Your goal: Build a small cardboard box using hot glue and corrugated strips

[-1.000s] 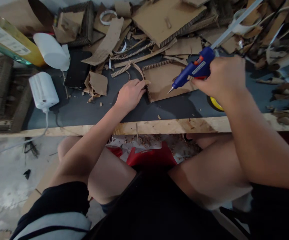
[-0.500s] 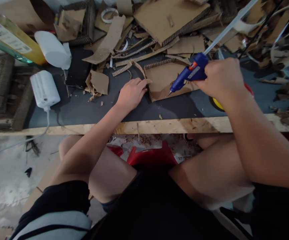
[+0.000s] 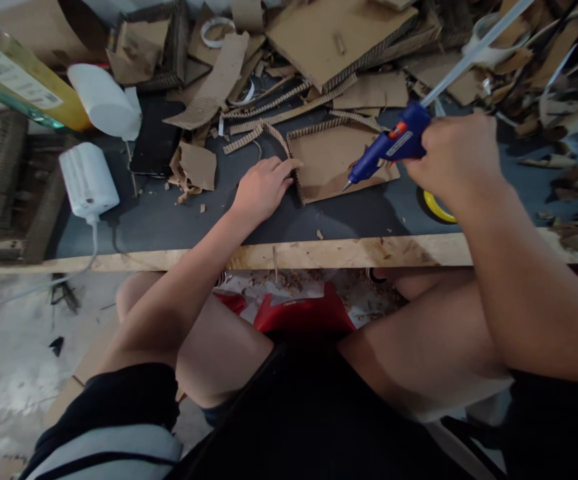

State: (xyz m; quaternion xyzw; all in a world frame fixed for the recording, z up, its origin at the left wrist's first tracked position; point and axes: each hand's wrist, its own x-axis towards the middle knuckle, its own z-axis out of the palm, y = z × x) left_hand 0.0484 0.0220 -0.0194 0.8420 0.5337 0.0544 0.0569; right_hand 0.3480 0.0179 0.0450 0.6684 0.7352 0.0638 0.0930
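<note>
My right hand [image 3: 461, 157] is closed round the handle of a blue hot glue gun [image 3: 386, 148]. A long translucent glue stick [image 3: 476, 53] sticks out of its back end. The metal nozzle points down over the near edge of a flat cardboard panel [image 3: 339, 153]; whether it touches is unclear. Corrugated strips stand up along the panel's left and far edges. My left hand [image 3: 265, 190] grips the panel's left edge, fingers pressed on the strip [image 3: 296, 180] there. A loose end of corrugated strip [image 3: 243, 139] trails off to the left.
Cardboard scraps [image 3: 339, 40] are heaped along the back. At left lie a black phone [image 3: 156, 140], a white corded block [image 3: 89, 180] and a yellow bottle [image 3: 23, 80]. A yellow tape roll [image 3: 439, 208] lies by my right wrist. The table's wooden edge [image 3: 319, 253] runs in front.
My right hand has moved the glue gun slightly to the right, so its nozzle sits further along the panel's near edge. My left hand stays at the left edge.
</note>
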